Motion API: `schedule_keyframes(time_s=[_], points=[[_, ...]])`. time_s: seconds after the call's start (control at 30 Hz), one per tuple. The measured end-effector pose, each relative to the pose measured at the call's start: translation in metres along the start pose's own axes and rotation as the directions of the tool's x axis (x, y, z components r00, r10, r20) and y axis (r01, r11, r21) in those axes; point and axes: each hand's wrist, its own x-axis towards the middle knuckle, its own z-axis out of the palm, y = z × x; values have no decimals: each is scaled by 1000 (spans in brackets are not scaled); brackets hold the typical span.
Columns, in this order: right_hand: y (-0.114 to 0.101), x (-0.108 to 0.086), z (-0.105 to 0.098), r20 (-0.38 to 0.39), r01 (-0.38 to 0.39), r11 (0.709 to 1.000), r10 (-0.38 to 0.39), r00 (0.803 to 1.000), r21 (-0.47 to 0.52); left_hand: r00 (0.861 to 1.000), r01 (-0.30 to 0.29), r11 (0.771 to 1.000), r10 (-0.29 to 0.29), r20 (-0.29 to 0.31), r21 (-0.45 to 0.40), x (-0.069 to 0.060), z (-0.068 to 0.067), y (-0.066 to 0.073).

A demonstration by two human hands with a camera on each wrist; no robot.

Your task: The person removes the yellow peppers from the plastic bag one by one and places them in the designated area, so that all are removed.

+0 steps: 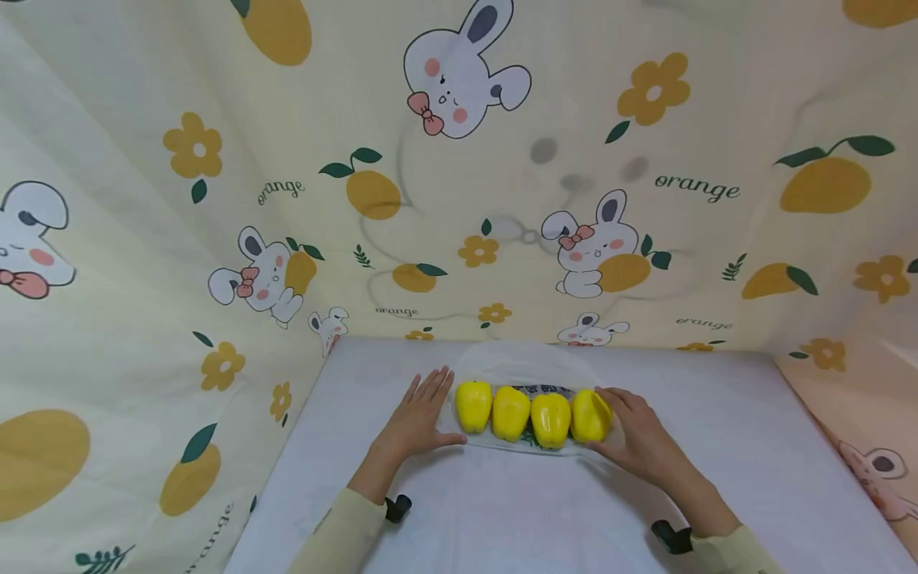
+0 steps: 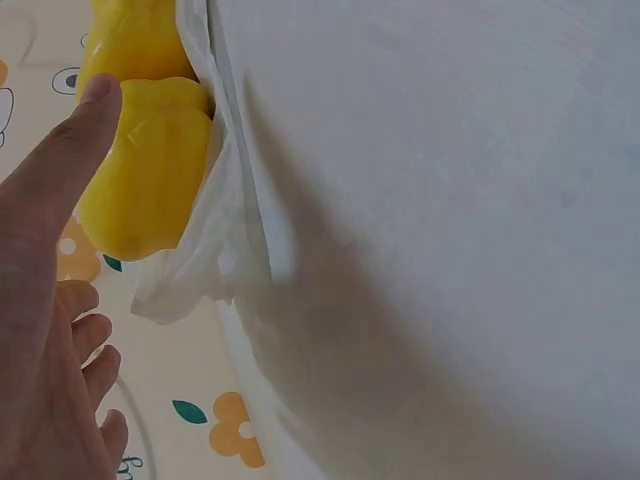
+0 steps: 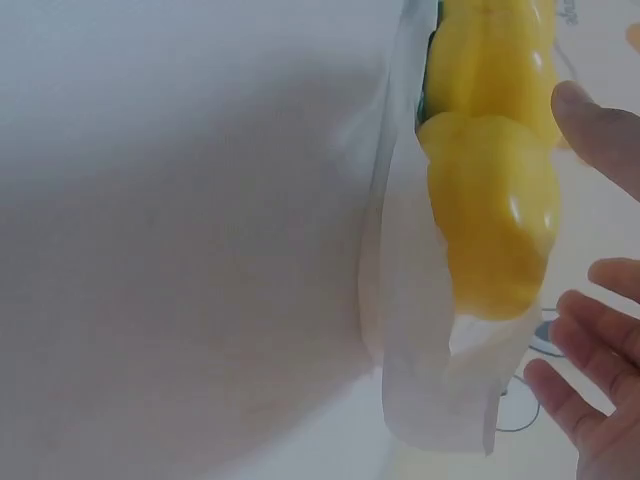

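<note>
Cream-sleeved, brackets with left hand (image 1: 418, 422) and right hand (image 1: 643, 434), relaxed and gripping nothing, four yellow peppers (image 1: 550, 420) in a row; risks, by pressing either end too hard, buckling the row or crumpling the thin pale wrapping (image 3: 432, 405) around it on the white tabletop (image 1: 495, 518).

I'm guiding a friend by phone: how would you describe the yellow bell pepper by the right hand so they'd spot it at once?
On the white tabletop, towards the back, find the row of four yellow bell peppers. Go to its right end, beside the person's right hand. The end pepper there is the only one with no pepper to its right.
</note>
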Motion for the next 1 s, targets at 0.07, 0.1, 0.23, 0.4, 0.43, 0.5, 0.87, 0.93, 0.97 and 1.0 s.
schedule_keyframes(time_s=[0.07, 0.1, 0.23, 0.4, 0.43, 0.5, 0.87, 0.93, 0.97, 1.0], points=[[-1, 2, 1, 2, -4, 1000, 4, 1000, 0, 1000, 8, 1000, -8, 17, -7, 3, 0, 0], [-1, 3, 2, 4, -5, 1000, 5, 1000, -1, 1000, 14, 1000, -13, 27, -10, 4, 0, 0], [-3, 6, 4, 3, -4, 1000, 4, 1000, 2, 999, 28, 999, -26, 46, -38, 10, -2, 1], [-3, 9, 7, -2, 1, 1000, -1, 1000, 5, 998, 26, 998, -23, 52, -54, 14, -1, 1], [-3, 9, 7, -2, -1, 1000, 1, 1000, 2, 998, 28, 998, -25, 57, -60, 15, 0, 1], [-2, 8, 7, -2, -6, 1000, 6, 1000, -4, 998, 31, 997, -27, 62, -68, 15, 2, 2], [8, 6, 8, 10, -63, 998, 63, 998, -21, 998, 14, 999, -11, 64, -43, 20, 10, 2], [9, 7, 9, 19, -73, 997, 73, 997, -15, 998, 19, 999, -17, 68, -34, 21, 12, 2], [10, 8, 9, 24, -78, 997, 78, 997, -11, 998, 24, 999, -21, 67, -36, 20, 12, 1], [10, 9, 10, 30, -82, 997, 83, 996, -9, 998, 28, 999, -26, 64, -38, 21, 13, 1]])
